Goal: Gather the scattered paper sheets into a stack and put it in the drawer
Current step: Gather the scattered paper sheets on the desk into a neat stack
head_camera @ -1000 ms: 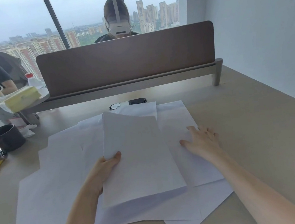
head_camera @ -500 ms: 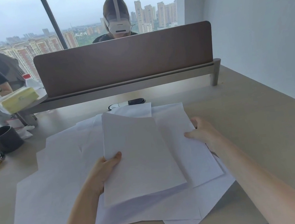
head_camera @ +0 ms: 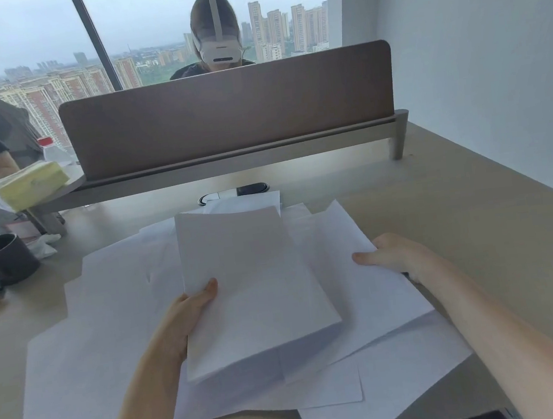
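Note:
Several white paper sheets lie scattered and overlapping on the beige desk. My left hand holds a thin stack of sheets by its left edge, thumb on top, lifted above the others. My right hand grips the right edge of another sheet lying right of the stack, thumb on top and fingers under it, raising that edge off the desk. No drawer can be seen.
A brown divider panel closes off the desk's far side, with a person wearing a headset behind it. A dark mug, a tissue pack and small clutter sit at the left. A white wall runs along the right.
My right hand went from lying flat on the right sheet to its right edge, curled round it and lifted it. My left hand kept holding the stack.

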